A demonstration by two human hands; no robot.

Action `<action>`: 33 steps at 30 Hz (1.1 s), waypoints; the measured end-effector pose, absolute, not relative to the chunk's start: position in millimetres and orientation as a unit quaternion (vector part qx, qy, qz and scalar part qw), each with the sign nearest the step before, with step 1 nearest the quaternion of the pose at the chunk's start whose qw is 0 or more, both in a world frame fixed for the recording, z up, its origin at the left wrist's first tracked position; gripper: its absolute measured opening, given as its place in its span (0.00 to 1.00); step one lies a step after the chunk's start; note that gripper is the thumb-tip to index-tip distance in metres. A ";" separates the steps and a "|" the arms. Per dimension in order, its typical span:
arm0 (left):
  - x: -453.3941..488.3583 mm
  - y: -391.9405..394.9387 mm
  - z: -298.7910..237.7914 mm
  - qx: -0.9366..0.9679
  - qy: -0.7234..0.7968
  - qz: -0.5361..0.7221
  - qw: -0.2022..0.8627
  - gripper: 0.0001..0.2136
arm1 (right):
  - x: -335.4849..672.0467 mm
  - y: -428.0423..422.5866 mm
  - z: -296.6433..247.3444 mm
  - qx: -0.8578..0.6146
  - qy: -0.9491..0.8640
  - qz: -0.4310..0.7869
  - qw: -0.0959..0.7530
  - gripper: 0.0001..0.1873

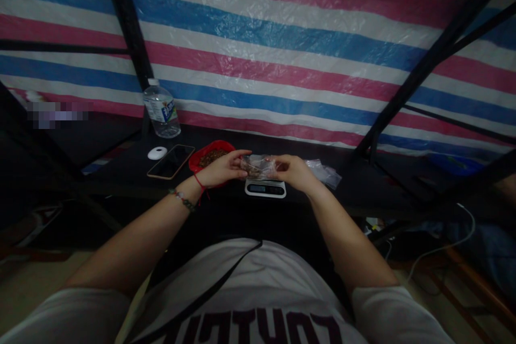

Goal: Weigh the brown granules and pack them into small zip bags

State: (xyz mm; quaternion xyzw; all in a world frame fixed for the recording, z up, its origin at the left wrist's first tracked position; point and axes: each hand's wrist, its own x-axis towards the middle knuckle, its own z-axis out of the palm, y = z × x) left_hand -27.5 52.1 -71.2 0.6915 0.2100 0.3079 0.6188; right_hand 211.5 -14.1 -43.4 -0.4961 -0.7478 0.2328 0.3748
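Between my two hands is a small clear plastic bag (258, 165) with brownish bits inside, held just over a white digital scale (266, 189). My left hand (228, 165) pinches the bag's left end, and my right hand (293, 170) grips its right end. The scale's small display faces me; its top is partly hidden by the bag. Left of the scale, partly behind my left wrist, a red bowl (194, 158) holds a heap of small brown pieces (212, 157). Several flat clear bags (323, 173) lie just beyond my right hand.
On the black tabletop (387, 188) to the left are a phone (172, 162), a white rounded case (157, 152) and a clear plastic bottle (162, 110). Black metal bars (129, 21) frame the desk before a striped plastic sheet (274, 59). A white cable (447, 247) hangs at the right.
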 end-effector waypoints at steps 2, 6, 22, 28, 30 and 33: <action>-29.6 52.9 -72.1 0.702 0.218 0.302 0.607 0.37 | 210.3 -15.2 -42.3 -0.506 -0.749 0.226 0.363 0.27; -31.4 53.4 -76.2 0.731 0.243 0.274 0.576 0.41 | 207.5 -17.8 -40.3 -0.501 -0.745 0.259 0.357 0.26; 1.9 9.0 -68.5 0.868 0.261 0.262 0.330 0.25 | 184.9 -24.6 -46.5 -0.459 -0.777 0.324 0.283 0.12; 2.6 25.7 -72.4 0.592 0.298 0.395 0.636 0.16 | 205.9 6.7 -56.7 -0.535 -0.681 0.241 0.438 0.21; 0.2 29.2 -68.2 0.500 0.311 0.430 0.685 0.14 | 215.2 26.0 -67.6 -0.575 -0.665 0.159 0.449 0.25; -3.1 31.0 -63.1 0.474 0.310 0.465 0.681 0.15 | 221.7 52.1 -87.6 -0.617 -0.668 0.103 0.402 0.33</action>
